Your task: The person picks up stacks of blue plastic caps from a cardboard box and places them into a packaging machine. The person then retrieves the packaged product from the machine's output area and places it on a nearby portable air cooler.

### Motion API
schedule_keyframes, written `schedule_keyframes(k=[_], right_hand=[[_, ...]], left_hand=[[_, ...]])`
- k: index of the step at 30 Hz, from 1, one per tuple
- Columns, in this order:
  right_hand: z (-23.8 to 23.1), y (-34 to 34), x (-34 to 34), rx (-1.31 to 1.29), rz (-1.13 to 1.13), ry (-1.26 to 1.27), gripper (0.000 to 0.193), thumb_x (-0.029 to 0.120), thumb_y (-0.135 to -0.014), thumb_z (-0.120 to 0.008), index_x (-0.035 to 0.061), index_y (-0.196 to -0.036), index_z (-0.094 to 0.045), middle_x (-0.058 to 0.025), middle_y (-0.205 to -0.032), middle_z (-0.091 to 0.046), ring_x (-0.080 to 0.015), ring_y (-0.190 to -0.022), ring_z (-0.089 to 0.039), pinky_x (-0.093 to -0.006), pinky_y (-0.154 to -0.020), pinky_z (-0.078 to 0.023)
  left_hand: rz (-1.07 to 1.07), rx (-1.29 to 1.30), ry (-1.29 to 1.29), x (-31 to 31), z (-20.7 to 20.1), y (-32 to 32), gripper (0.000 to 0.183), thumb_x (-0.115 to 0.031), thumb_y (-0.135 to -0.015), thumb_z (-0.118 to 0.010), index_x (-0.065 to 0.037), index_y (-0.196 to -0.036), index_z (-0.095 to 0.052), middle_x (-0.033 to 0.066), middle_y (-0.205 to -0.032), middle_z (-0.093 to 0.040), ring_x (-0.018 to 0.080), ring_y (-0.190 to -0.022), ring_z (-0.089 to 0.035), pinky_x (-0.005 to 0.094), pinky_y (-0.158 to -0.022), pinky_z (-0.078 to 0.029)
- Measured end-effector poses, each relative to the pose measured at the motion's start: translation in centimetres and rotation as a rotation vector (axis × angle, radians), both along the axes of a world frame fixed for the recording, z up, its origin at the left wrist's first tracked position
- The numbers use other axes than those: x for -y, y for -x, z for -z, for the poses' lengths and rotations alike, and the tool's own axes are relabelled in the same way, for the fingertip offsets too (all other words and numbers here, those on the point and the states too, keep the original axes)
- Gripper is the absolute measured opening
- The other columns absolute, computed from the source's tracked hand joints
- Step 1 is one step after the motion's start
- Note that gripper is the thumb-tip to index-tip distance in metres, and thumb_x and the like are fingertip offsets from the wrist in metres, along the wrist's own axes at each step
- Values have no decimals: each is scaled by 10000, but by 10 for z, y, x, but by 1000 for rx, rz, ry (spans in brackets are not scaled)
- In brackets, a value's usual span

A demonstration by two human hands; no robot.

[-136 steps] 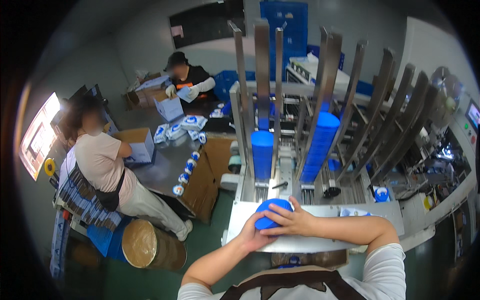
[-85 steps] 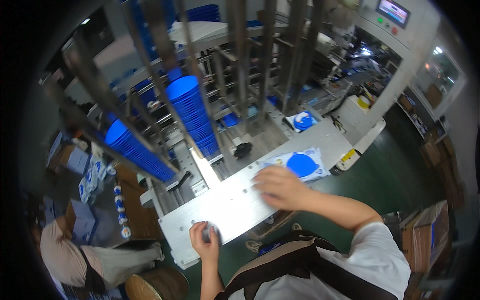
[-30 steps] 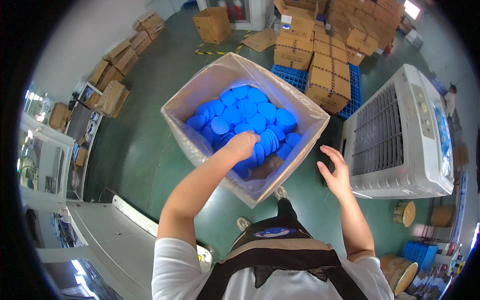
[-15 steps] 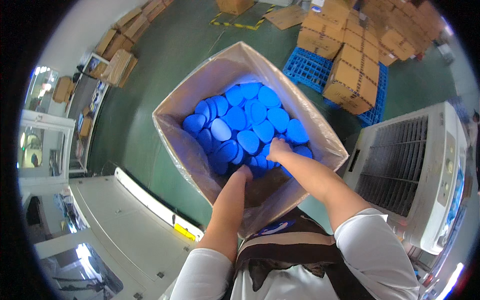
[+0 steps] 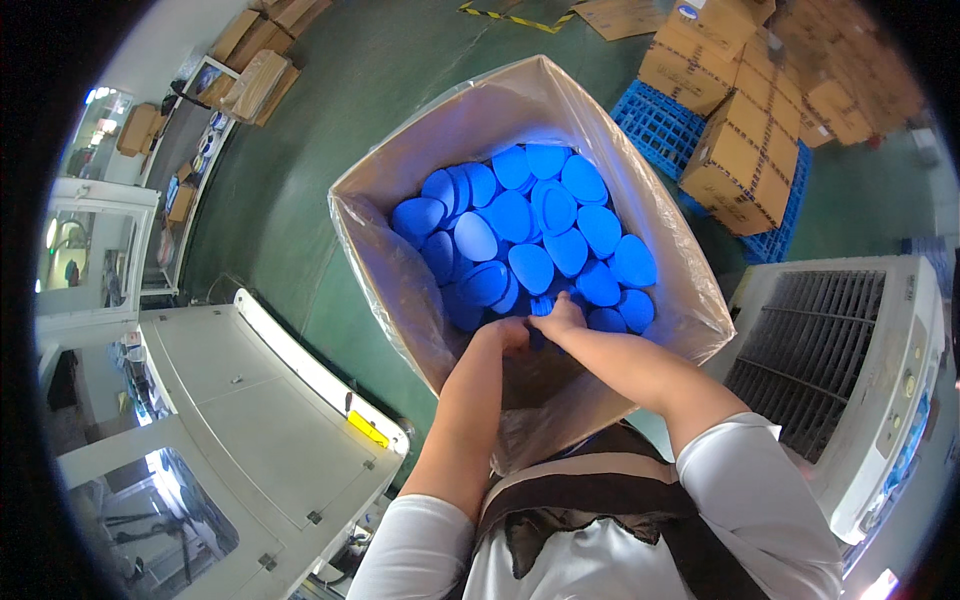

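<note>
A large cardboard box [image 5: 420, 140] lined with clear plastic stands open in front of me, holding a heap of flat blue oval pads [image 5: 532, 268]. Both my forearms reach in over its near side. My right hand [image 5: 563, 318] is closed round a small stack of blue pads [image 5: 541, 304], whose edges show beside its thumb. Just left of it, almost touching, my left hand [image 5: 512, 334] is curled low against the near part of the heap. Its fingertips are hidden, and so is whatever they grip. One pad [image 5: 475, 237] in the heap looks paler than the others.
A white air cooler [image 5: 830, 350] stands close on the right. At left is a pale machine cabinet [image 5: 260, 400] with a raised white edge. Cartons [image 5: 740, 160] sit on a blue pallet [image 5: 655, 130] at far right. Shelving [image 5: 190, 170] lines the far left over green floor.
My hands have come together at the near side of the heap; the right moved in toward the left. Edges of stacked pads now show at the right hand. The view has shifted slightly.
</note>
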State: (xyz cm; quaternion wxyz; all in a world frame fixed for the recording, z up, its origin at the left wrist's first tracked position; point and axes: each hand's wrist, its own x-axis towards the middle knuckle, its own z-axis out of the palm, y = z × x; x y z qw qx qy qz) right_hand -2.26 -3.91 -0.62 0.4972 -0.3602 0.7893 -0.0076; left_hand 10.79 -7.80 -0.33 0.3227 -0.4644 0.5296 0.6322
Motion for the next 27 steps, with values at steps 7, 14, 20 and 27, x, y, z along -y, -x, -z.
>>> schedule_keyframes(k=[7, 14, 20, 27], right_hand=[[-34, 44, 16, 227, -97, -106, 894, 366, -594, -757, -53, -1291, -388, -207, -1262, -480, -299, -1145, -489, -381, -921, -430], [-124, 104, 46, 971, 255, 138, 849, 261, -725, -716, 91, -1398, -227, -136, -1248, -483, -243, -1122, -492, -463, -881, -433], [-187, 113, 2, -368, -905, 1028, 999, 314, -575, -814, 271, -1406, -261, -171, -1453, -161, -353, -1342, -189, -529, -1070, -191], [-162, 126, -15, 70, -374, 1255, 612, 50, -640, -687, 93, -1204, -452, -144, -1172, -537, -305, -1082, -530, -428, -914, -436]], left_hand=[[-420, 86, -298, 5, 20, 0, 475, -210, -778, -615, -78, -1218, -493, 115, -1092, -604, 288, -1024, -557, 496, -882, -405], [-928, -809, -327, 37, -100, 39, 528, -324, -816, -637, -46, -1233, -471, 96, -1156, -580, 219, -999, -592, 401, -890, -468], [-1006, -763, -370, 52, -141, 48, 406, -280, -846, -575, -39, -1168, -530, 103, -1130, -596, 215, -1009, -589, 375, -900, -469], [-945, -695, -759, 31, -113, 65, 511, -423, -900, -411, -25, -1210, -492, 170, -1174, -556, 301, -1074, -543, 402, -919, -449]])
